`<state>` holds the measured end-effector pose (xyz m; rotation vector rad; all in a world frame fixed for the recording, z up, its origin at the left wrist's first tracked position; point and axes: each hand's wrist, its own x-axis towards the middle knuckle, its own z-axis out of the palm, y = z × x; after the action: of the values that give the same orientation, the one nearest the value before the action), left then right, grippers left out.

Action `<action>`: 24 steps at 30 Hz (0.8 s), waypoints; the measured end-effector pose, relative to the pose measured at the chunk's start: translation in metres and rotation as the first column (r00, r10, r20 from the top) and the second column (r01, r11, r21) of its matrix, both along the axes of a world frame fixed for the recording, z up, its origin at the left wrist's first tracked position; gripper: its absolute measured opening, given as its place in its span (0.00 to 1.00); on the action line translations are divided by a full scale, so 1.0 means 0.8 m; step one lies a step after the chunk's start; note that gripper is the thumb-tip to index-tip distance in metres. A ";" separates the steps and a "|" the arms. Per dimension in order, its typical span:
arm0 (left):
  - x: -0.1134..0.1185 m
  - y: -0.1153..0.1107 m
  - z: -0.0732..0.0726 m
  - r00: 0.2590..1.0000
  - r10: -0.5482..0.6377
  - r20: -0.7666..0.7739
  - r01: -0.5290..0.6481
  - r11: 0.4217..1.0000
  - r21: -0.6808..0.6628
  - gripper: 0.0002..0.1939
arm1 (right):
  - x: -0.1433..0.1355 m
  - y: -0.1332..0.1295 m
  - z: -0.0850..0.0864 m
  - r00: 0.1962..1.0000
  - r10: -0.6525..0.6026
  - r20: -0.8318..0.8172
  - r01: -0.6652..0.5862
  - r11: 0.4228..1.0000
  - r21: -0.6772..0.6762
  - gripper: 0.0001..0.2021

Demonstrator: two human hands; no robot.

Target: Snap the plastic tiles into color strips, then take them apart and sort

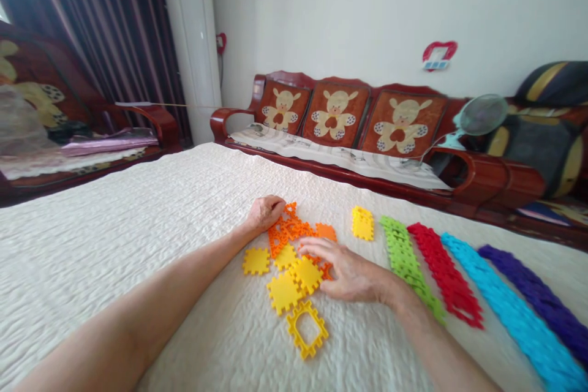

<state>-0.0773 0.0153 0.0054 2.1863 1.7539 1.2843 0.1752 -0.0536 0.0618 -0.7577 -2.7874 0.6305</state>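
Observation:
My left hand (267, 211) is closed at the left edge of a pile of orange interlocking plastic pieces (298, 229); its fingertips are hidden, so what they hold cannot be made out. Fingers apart, my right hand (351, 272) reaches over the pile's right side and partly covers some orange pieces. Below lie several solid yellow toothed squares (285, 292), some overlapping, with one yellow square (256, 261) apart at the left. A yellow frame piece (307, 329) with a large opening lies closest to me.
A small yellow stack (363, 223) sits beyond my right hand. Right of it run joined rows in green (407, 257), red (445, 275), blue (505, 300) and purple (537, 288). Everything lies on a white quilted cover (151, 214). A wooden sofa (331, 165) stands behind.

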 end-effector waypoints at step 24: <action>0.000 0.002 -0.001 1.000 0.008 -0.018 -0.008 1.000 -0.024 0.15 | 0.070 0.057 0.007 0.620 -0.784 0.014 0.714 0.572 0.405 0.24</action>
<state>-0.0769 0.0166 0.0049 2.1875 1.7768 1.2421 0.2314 -0.0083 0.0670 -1.8249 -2.2296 -0.1417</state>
